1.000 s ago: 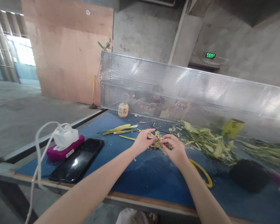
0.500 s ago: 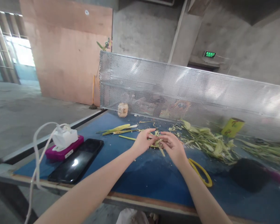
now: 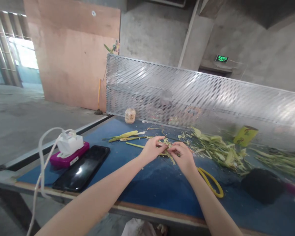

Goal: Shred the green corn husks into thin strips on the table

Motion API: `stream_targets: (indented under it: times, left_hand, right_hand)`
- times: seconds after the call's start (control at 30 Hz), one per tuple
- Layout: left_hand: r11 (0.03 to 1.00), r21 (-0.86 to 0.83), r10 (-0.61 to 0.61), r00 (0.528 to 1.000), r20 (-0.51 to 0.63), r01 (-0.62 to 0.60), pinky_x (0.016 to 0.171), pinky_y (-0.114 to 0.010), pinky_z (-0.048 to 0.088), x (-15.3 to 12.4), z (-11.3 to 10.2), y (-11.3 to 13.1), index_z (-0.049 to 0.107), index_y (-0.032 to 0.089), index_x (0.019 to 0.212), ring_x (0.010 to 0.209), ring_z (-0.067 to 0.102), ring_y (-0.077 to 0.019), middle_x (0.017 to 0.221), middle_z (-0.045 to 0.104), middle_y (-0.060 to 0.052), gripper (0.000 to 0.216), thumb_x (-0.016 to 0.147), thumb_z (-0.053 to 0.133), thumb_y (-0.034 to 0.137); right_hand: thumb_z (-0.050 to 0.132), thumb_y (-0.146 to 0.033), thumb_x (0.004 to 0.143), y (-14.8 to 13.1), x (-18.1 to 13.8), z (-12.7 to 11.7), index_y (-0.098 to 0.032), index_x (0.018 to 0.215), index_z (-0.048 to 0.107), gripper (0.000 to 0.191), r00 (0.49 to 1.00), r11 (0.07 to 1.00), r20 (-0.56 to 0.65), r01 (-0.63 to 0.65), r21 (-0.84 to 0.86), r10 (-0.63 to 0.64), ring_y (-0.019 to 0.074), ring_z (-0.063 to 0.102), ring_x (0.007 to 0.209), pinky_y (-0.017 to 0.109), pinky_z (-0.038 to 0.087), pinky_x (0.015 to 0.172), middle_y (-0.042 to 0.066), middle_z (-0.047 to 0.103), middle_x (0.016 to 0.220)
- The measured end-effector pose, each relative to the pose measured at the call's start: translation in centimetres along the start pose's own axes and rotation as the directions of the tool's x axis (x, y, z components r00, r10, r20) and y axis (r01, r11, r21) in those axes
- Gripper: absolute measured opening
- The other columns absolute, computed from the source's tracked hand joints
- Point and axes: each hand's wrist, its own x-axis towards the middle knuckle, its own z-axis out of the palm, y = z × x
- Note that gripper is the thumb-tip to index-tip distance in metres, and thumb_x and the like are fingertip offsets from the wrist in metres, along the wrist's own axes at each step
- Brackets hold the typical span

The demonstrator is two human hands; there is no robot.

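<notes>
Over the middle of the blue tabletop [image 3: 147, 186], my left hand [image 3: 151, 149] and my right hand [image 3: 183, 156] face each other, their fingertips almost meeting. Each hand pinches with thumb and index finger, and whatever lies in the pinch is too small to make out. Right at the fingertips sits a small heap of pale green plant shreds [image 3: 166, 141]. A thin green stalk [image 3: 134, 145] points toward my left hand from the left. Beyond it lie yellow-green leaf pieces [image 3: 125, 134]. A yellow loop [image 3: 212, 183] rests beside my right wrist.
Leafy stalks [image 3: 218, 150] are piled to the right, near a yellow-green can [image 3: 245, 136] and a dark bundle [image 3: 262, 186]. At left are a black phone [image 3: 82, 168] and a magenta power strip [image 3: 68, 156] with white cables. A perforated metal screen [image 3: 199, 91] borders the far side.
The fingers of my right hand have drawn in closer together near the left fingertips. The whole view has shifted slightly; the objects on the table stay where they were.
</notes>
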Motion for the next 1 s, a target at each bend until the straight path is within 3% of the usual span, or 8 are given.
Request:
stream_targets:
  times: [0.07, 0.17, 0.33, 0.5, 0.63, 0.77, 0.9, 1.0]
  left_hand:
    - [0.999, -0.047, 0.012, 0.999, 0.037, -0.010, 0.065, -0.030, 0.049, 0.2, -0.1, -0.4, 0.047, 0.011, 0.110, 0.068, 0.062, -0.0151, 0.081, 0.067, -0.008, 0.047, 0.064, 0.056, 0.012]
    - [0.993, -0.119, 0.027, 0.990, 0.139, -0.010, 0.067, -0.028, 0.047, 0.4, -0.2, -0.7, 0.040, 0.011, 0.116, 0.075, 0.061, -0.0150, 0.091, 0.065, -0.010, 0.060, 0.059, 0.055, 0.003]
    - [0.980, -0.196, 0.066, 0.965, 0.254, -0.016, 0.067, -0.027, 0.044, 0.0, -0.3, -0.4, 0.026, 0.010, 0.126, 0.075, 0.060, -0.0148, 0.103, 0.059, -0.017, 0.076, 0.058, 0.060, 0.006]
    - [0.987, -0.108, 0.138, 0.971, 0.194, -0.119, 0.071, -0.029, 0.043, -0.2, -0.2, 0.1, 0.026, 0.013, 0.127, 0.075, 0.059, -0.0140, 0.091, 0.063, -0.011, 0.080, 0.057, 0.065, 0.010]
    - [0.988, -0.105, 0.123, 0.984, 0.128, -0.109, 0.063, -0.025, 0.045, -0.2, -0.1, 0.3, 0.030, 0.013, 0.124, 0.066, 0.058, -0.0117, 0.081, 0.063, -0.007, 0.077, 0.056, 0.067, 0.012]
    - [0.989, -0.116, 0.109, 0.983, 0.146, -0.093, 0.057, -0.024, 0.045, -0.3, -0.1, 0.2, 0.028, 0.015, 0.125, 0.059, 0.056, -0.0098, 0.082, 0.063, -0.007, 0.076, 0.059, 0.066, 0.016]
    - [0.980, 0.063, 0.179, 0.975, 0.130, -0.188, 0.060, -0.025, 0.044, -0.3, -0.3, 0.1, 0.030, 0.016, 0.125, 0.069, 0.056, -0.0128, 0.086, 0.062, -0.008, 0.069, 0.064, 0.062, 0.020]
    - [0.960, 0.129, 0.224, 0.956, 0.189, -0.250, 0.061, -0.024, 0.043, -0.4, -0.4, 0.1, 0.028, 0.017, 0.127, 0.074, 0.055, -0.0135, 0.092, 0.061, -0.009, 0.072, 0.064, 0.061, 0.021]
  right_hand:
    - [0.056, -0.024, 0.069, 0.0, 0.0, 0.0, -0.020, 0.074, 0.058, 0.007, 0.997, 0.993, 0.012, -0.073, 0.091, 0.072, 0.0162, 0.056, 0.068, 0.031, 0.051, 0.060, 0.005, 0.054, 0.077]
    - [0.060, -0.025, 0.066, 0.1, 0.1, -0.2, -0.020, 0.087, 0.049, 0.024, 0.980, 0.955, -0.008, -0.192, 0.226, 0.199, 0.0151, 0.057, 0.063, 0.030, 0.051, 0.060, 0.002, 0.056, 0.070]
    - [0.067, -0.029, 0.058, 0.5, 0.4, -0.5, -0.020, 0.085, 0.045, 0.036, 0.935, 0.858, 0.051, -0.342, 0.383, 0.350, 0.0137, 0.056, 0.054, 0.026, 0.047, 0.047, -0.001, 0.056, 0.064]
    - [0.069, -0.032, 0.054, 0.1, 0.4, -0.4, -0.020, 0.082, 0.045, 0.039, 0.927, 0.805, 0.060, -0.351, 0.478, 0.369, 0.0140, 0.057, 0.050, 0.028, 0.050, 0.049, -0.002, 0.056, 0.060]
    - [0.068, -0.034, 0.055, -0.3, 0.4, -0.1, -0.020, 0.081, 0.045, 0.037, 0.941, 0.820, 0.050, -0.316, 0.477, 0.334, 0.0146, 0.058, 0.053, 0.029, 0.051, 0.050, 0.000, 0.057, 0.064]
    - [0.068, -0.034, 0.054, -0.4, 0.5, 0.0, -0.020, 0.080, 0.045, 0.037, 0.936, 0.807, 0.077, -0.336, 0.486, 0.343, 0.0145, 0.058, 0.054, 0.029, 0.051, 0.050, 0.000, 0.057, 0.066]
    - [0.069, -0.032, 0.053, -0.5, 0.5, 0.0, -0.019, 0.077, 0.047, 0.035, 0.928, 0.789, 0.084, -0.354, 0.502, 0.363, 0.0134, 0.057, 0.053, 0.030, 0.051, 0.055, -0.002, 0.057, 0.060]
    - [0.070, -0.030, 0.052, -0.5, 0.6, -0.2, -0.018, 0.075, 0.049, 0.033, 0.925, 0.795, 0.062, -0.356, 0.491, 0.375, 0.0128, 0.057, 0.055, 0.028, 0.051, 0.056, 0.000, 0.058, 0.063]
